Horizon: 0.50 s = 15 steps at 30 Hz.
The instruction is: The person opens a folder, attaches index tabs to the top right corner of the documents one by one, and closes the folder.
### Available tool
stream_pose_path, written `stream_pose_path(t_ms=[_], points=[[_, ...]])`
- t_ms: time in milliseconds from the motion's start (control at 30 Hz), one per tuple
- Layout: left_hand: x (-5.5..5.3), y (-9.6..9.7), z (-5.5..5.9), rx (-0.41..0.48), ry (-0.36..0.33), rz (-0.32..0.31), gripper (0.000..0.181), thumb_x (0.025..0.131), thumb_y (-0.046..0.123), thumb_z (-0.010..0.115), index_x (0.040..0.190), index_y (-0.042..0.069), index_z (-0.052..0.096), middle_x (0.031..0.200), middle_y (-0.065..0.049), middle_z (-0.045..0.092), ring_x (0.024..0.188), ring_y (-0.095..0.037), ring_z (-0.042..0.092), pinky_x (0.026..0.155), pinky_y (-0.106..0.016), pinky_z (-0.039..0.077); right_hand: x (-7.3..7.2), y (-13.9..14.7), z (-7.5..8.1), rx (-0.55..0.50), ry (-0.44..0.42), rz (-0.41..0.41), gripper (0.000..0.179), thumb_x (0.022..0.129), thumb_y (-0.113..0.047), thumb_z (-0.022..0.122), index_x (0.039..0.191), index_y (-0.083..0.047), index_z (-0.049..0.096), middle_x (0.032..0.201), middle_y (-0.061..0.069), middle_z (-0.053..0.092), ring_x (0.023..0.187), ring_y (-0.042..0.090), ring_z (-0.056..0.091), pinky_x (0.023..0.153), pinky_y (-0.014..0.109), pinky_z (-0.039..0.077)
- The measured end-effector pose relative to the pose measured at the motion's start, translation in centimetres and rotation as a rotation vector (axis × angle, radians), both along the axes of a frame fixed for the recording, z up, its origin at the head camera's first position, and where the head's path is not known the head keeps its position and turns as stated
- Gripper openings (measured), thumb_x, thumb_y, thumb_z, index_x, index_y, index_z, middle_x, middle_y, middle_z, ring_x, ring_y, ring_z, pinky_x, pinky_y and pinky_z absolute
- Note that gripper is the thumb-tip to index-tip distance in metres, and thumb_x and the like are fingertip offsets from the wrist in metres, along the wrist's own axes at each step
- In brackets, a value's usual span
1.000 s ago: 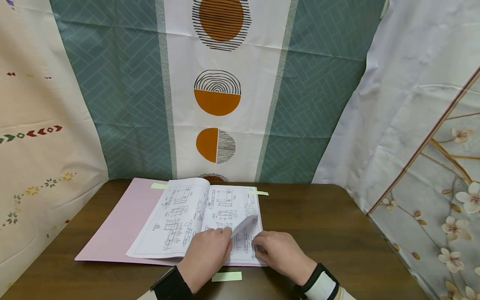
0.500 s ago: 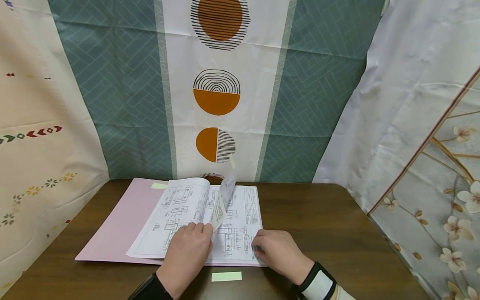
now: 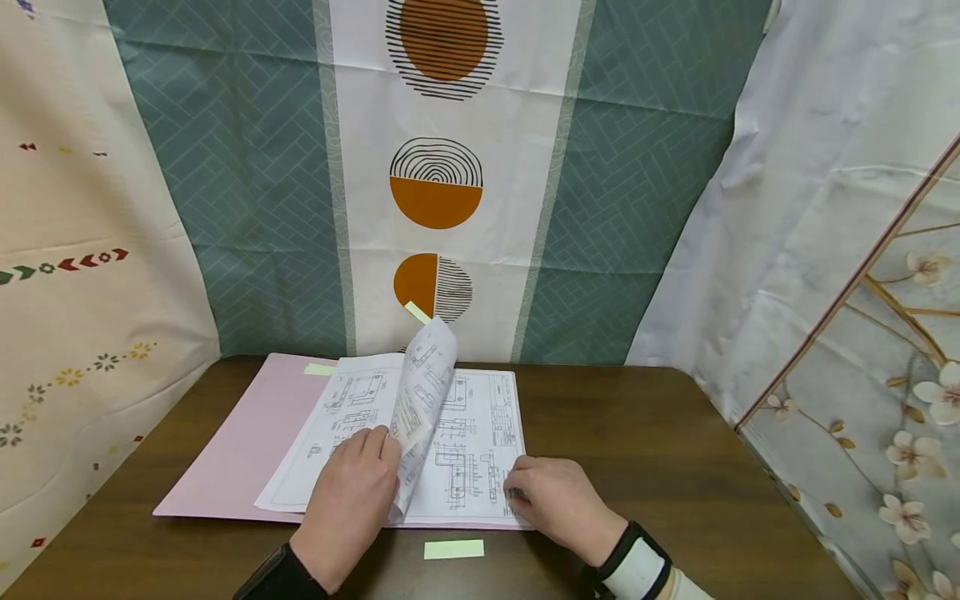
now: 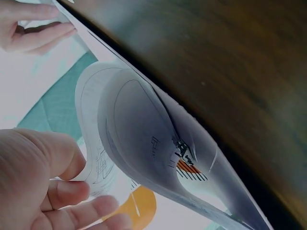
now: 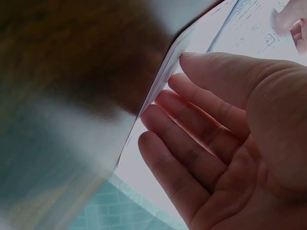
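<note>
An open booklet of technical drawings (image 3: 468, 467) lies on a pink cover (image 3: 240, 442). My left hand (image 3: 352, 500) pinches the lower edge of one page (image 3: 423, 392), which stands up in a curl over the booklet's middle. In the left wrist view the thumb and forefinger of the left hand (image 4: 57, 177) meet at that curled page (image 4: 136, 120). A pale green sticky tab (image 3: 417, 312) juts from the page's top. My right hand (image 3: 558, 504) rests at the booklet's lower right corner; the right wrist view shows its fingers (image 5: 192, 143) loosely bent, the thumb touching the paper edge.
A pale green sticky strip (image 3: 453, 549) lies on the brown table (image 3: 637, 433) in front of the booklet. Another green tab (image 3: 320, 369) sticks out at the booklet's upper left. Patterned cloths (image 3: 645, 167) hang behind and beside the table.
My left hand has moved left with the page, which has lifted from the right side and swung up towards the left, its green tab along with it. The right hand stays at the corner.
</note>
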<state>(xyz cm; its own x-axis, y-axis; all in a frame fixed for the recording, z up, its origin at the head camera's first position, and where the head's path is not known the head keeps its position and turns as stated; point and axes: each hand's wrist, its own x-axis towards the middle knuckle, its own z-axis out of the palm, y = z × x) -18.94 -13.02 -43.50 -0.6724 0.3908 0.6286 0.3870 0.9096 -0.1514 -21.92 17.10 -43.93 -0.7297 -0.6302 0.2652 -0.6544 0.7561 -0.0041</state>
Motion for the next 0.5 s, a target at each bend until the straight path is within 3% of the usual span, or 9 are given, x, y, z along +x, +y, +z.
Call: stream_pose_path(t_ms=[133,200,300,500], points=[[-0.06,-0.16,-0.16,-0.005,-0.037,0.013,0.039,0.080,-0.004,0.093,0.108,-0.013,0.067,0.146,-0.034,0.060,0.132,-0.052,0.062,0.103,-0.059,0.057,-0.02,-0.04,-0.04,-0.001,0.004,0.002,0.007,0.093,-0.017,0.091,0.097,-0.020,0.086,0.091,-0.008,0.075,0.072,0.002,0.056,0.068,0.025,0.054],[-0.05,-0.26,-0.22,-0.017,-0.054,0.026,0.037,0.082,-0.008,0.089,0.111,-0.014,0.066,0.157,-0.033,0.053,0.140,-0.054,0.056,0.107,-0.060,0.054,0.01,-0.07,-0.05,-0.002,0.008,0.003,0.006,0.093,-0.017,0.090,0.097,-0.020,0.086,0.091,-0.008,0.075,0.072,0.002,0.056,0.068,0.025,0.055],[-0.09,-0.47,-0.23,-0.050,-0.076,0.056,0.033,0.085,-0.009,0.085,0.111,-0.014,0.066,0.162,-0.032,0.049,0.145,-0.053,0.051,0.113,-0.061,0.049,0.05,-0.10,-0.04,-0.004,0.012,0.005,0.006,0.093,-0.016,0.089,0.096,-0.020,0.087,0.091,-0.008,0.075,0.072,0.002,0.056,0.067,0.024,0.054],[-0.03,-0.78,-0.30,-0.100,-0.112,0.113,0.026,0.087,-0.009,0.081,0.109,-0.013,0.070,0.157,-0.033,0.054,0.145,-0.051,0.053,0.117,-0.062,0.045,0.04,0.01,-0.05,0.000,0.019,0.003,0.006,0.092,-0.016,0.090,0.096,-0.020,0.086,0.090,-0.008,0.074,0.071,0.001,0.055,0.066,0.024,0.053]])
